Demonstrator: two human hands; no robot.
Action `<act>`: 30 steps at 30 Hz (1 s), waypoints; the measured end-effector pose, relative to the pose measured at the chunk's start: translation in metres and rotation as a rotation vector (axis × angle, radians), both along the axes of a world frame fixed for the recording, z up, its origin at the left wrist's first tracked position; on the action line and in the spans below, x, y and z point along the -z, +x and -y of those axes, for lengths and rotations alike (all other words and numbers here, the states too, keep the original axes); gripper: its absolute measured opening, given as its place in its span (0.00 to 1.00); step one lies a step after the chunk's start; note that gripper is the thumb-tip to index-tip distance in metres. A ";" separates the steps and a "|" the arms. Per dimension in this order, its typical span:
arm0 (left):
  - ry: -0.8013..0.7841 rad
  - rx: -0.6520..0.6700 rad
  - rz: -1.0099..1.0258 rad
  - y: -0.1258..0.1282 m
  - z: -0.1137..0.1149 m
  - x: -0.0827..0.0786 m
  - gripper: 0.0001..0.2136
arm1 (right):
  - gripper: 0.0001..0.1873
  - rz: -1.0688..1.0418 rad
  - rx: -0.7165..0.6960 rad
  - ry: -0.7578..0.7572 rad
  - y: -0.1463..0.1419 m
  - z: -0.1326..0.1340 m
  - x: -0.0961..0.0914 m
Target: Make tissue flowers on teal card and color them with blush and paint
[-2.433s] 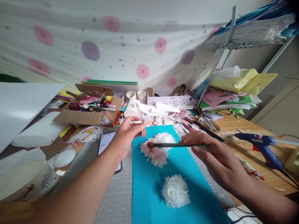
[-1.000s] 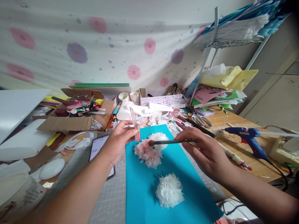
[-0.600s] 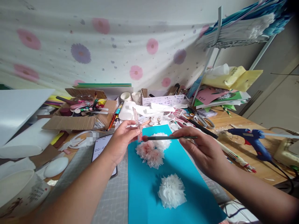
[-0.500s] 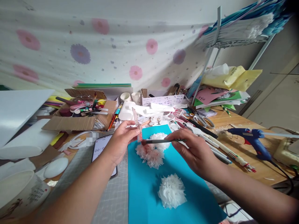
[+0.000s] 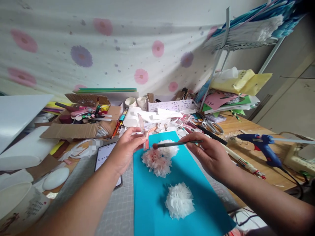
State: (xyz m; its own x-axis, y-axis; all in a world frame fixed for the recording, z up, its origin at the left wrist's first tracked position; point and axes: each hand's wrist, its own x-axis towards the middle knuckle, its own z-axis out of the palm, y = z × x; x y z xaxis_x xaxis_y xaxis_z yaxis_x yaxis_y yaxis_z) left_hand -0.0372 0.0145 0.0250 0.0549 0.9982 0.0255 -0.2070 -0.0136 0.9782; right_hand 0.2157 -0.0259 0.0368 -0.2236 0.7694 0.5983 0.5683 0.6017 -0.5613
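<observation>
My left hand (image 5: pixel 126 147) pinches a small clear tube with pink colour at its bottom (image 5: pixel 145 137), held upright over the top left corner of a blue paper sheet (image 5: pixel 157 196). My right hand (image 5: pixel 209 154) grips a thin paintbrush (image 5: pixel 177 143) lying level, its reddish tip just right of the tube. Below the brush tip lies a tissue flower tinted pink (image 5: pixel 156 164), with a white one (image 5: pixel 169 149) touching it behind. A third white tissue flower (image 5: pixel 179 200) lies nearer me on the sheet.
A phone (image 5: pixel 105 160) lies under my left wrist on a grey cutting mat (image 5: pixel 118 209). A cardboard box of pens (image 5: pixel 81 123) stands back left, scissors (image 5: pixel 213 126) and a blue glue gun (image 5: pixel 263 147) at right. A white mug (image 5: pixel 17 206) sits near left.
The brush tip left the pink flower, went up to the tube's mouth, and now hangs just right of it. The left hand has kept the tube nearly still.
</observation>
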 end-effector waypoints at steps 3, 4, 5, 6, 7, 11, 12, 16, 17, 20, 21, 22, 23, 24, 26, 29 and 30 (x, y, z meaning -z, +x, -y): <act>-0.009 0.029 0.021 0.001 0.003 0.002 0.20 | 0.07 -0.140 0.088 0.006 0.012 0.000 -0.003; -0.011 0.038 0.034 0.002 0.005 0.002 0.20 | 0.07 -0.190 0.114 0.005 0.017 0.000 -0.004; -0.013 0.045 0.048 0.005 0.006 0.002 0.19 | 0.07 -0.227 0.129 0.002 0.022 0.000 -0.005; -0.015 0.048 0.063 0.008 0.007 0.002 0.19 | 0.07 -0.251 0.133 0.000 0.027 0.001 -0.007; -0.018 0.048 0.076 0.011 0.007 0.001 0.17 | 0.07 -0.269 0.127 0.002 0.032 0.001 -0.007; -0.041 0.074 0.073 0.031 -0.002 -0.007 0.16 | 0.06 -0.348 0.106 -0.006 0.048 0.001 -0.009; -0.054 0.092 0.060 0.036 -0.005 -0.009 0.17 | 0.05 -0.369 0.108 -0.017 0.051 0.000 -0.009; -0.107 0.179 0.014 0.055 -0.018 -0.012 0.17 | 0.06 -0.390 0.093 -0.066 0.059 -0.007 -0.006; -0.115 0.191 0.011 0.059 -0.020 -0.011 0.17 | 0.06 -0.384 0.084 -0.070 0.061 -0.008 -0.005; -0.124 0.195 0.005 0.066 -0.025 -0.006 0.17 | 0.07 -0.347 0.026 -0.084 0.064 -0.011 -0.001; -0.122 0.189 0.003 0.066 -0.027 -0.005 0.17 | 0.07 -0.326 -0.001 -0.095 0.065 -0.011 0.000; -0.118 0.185 -0.001 0.066 -0.028 -0.004 0.17 | 0.08 -0.301 -0.024 -0.107 0.065 -0.011 0.001; -0.114 0.181 -0.005 0.064 -0.029 -0.003 0.17 | 0.08 -0.280 -0.039 -0.114 0.066 -0.011 0.001; -0.110 0.179 -0.011 0.062 -0.030 -0.003 0.17 | 0.08 -0.266 -0.047 -0.116 0.066 -0.011 0.002; -0.108 0.182 -0.024 0.058 -0.031 -0.003 0.18 | 0.08 -0.262 -0.049 -0.105 0.066 -0.012 0.001; -0.107 0.183 -0.048 0.051 -0.032 -0.003 0.19 | 0.08 -0.250 -0.078 -0.075 0.063 -0.013 0.000; -0.105 0.180 -0.055 0.049 -0.032 -0.002 0.20 | 0.08 -0.229 -0.090 -0.064 0.062 -0.014 0.000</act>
